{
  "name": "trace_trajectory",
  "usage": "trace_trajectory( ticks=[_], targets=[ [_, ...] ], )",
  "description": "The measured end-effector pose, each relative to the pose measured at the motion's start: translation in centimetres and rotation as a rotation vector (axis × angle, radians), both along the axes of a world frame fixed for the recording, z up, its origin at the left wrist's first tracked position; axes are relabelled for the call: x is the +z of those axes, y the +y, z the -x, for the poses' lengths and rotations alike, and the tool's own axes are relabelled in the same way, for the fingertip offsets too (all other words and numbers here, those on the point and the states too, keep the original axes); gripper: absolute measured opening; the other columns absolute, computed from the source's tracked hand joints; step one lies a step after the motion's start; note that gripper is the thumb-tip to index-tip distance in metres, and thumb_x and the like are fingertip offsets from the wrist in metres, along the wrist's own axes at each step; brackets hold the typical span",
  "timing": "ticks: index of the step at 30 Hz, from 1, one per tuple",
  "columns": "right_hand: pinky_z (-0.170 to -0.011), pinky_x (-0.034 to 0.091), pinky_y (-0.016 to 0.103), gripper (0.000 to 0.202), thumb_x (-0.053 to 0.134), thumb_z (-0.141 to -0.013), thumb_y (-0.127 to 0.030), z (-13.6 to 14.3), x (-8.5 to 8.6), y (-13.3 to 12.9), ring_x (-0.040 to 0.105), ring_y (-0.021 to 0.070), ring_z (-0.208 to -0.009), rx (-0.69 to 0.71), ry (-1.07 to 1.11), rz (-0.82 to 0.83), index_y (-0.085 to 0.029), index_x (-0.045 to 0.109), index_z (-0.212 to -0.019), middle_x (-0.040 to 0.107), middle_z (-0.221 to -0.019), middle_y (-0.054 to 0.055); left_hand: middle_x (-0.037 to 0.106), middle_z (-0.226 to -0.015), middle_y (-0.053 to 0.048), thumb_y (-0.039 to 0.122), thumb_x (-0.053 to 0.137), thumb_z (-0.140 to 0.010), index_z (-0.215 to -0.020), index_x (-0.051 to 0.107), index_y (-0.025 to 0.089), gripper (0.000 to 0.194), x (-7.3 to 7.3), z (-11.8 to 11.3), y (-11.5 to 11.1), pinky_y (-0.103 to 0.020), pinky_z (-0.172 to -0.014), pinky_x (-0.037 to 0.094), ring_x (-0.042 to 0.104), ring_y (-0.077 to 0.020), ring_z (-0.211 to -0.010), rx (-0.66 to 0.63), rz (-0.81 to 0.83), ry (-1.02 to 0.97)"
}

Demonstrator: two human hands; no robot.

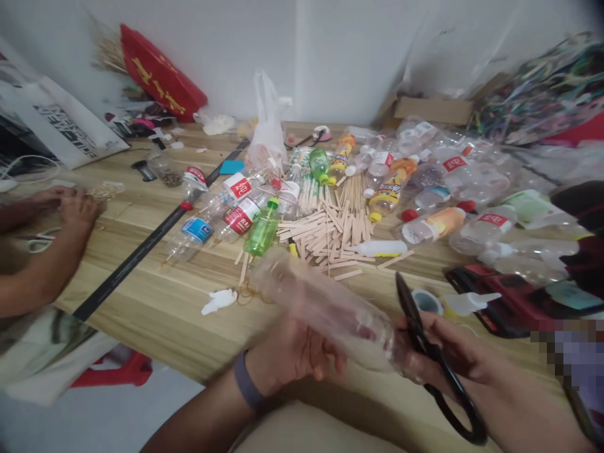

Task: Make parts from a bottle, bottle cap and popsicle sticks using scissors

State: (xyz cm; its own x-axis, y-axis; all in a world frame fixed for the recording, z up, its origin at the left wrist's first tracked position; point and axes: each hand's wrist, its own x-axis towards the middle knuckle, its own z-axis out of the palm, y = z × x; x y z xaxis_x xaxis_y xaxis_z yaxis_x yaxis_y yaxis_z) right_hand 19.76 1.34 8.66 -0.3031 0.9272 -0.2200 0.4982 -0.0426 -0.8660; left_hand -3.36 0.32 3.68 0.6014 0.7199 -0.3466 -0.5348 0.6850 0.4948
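Observation:
A clear plastic bottle (330, 302) without a label lies slantwise above the near edge of the table, blurred by motion. My left hand (297, 352), with a grey band at the wrist, is under and against the bottle's middle, its fingers curled around it. Black scissors (431, 358) are in my right hand (457, 358), blades pointing up and away. The fingers of that hand also touch the bottle's right end. Beyond the bottle, a green bottle (263, 229) and a pile of flat wooden sticks (325, 236) are on the table.
Many plastic bottles (438, 223) crowd the table's right side. A white glue bottle (472, 304), a tape roll (427, 302) and a red-black case (500, 302) are near my right hand. A crumpled white glove (219, 301) lies left. Another person's hands (78, 204) are at far left.

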Motion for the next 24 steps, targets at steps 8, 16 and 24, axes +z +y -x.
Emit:
trace_trajectory(
  ticks=[8, 16, 24],
  targets=[
    [-0.074, 0.059, 0.025, 0.021, 0.058, -0.095, -0.039, 1.3, -4.6, -2.4, 0.070, 0.0180, -0.084, 0.058, 0.156, -0.055, -0.026, 0.059, -0.111, 0.070, -0.094, 0.003, 0.069, -0.105, -0.007, 0.046, 0.084, -0.070, -0.105, 0.071, 0.022, 0.044, -0.7, -2.8, -1.3, -0.037, -0.092, 0.046, 0.062, -0.0236, -0.097, 0.533, -0.291, 0.176],
    [-0.065, 0.057, 0.019, 0.026, 0.052, -0.099, -0.029, 0.4, -4.6, -2.2, 0.070, 0.0143, -0.082, 0.082, -0.113, -0.447, -0.028, 0.056, -0.125, 0.069, -0.100, 0.002, 0.068, -0.097, -0.003, 0.038, 0.077, -0.079, -0.104, 0.071, 0.023, 0.029, -0.5, -2.6, 0.1, -0.032, -0.091, 0.047, 0.062, -0.0190, -0.093, 0.608, -0.285, 0.181],
    [-0.062, 0.056, 0.023, 0.040, 0.063, -0.094, -0.038, -0.9, -3.4, -1.9, 0.066, 0.0165, -0.075, 0.146, -0.369, -0.538, -0.024, 0.055, -0.130, 0.063, -0.089, 0.003, 0.068, -0.115, -0.005, 0.040, 0.083, -0.072, -0.114, 0.068, 0.027, 0.046, -0.9, -2.4, 0.3, -0.039, -0.103, 0.044, 0.060, -0.0263, -0.114, 0.642, -0.266, 0.266]
  ],
)
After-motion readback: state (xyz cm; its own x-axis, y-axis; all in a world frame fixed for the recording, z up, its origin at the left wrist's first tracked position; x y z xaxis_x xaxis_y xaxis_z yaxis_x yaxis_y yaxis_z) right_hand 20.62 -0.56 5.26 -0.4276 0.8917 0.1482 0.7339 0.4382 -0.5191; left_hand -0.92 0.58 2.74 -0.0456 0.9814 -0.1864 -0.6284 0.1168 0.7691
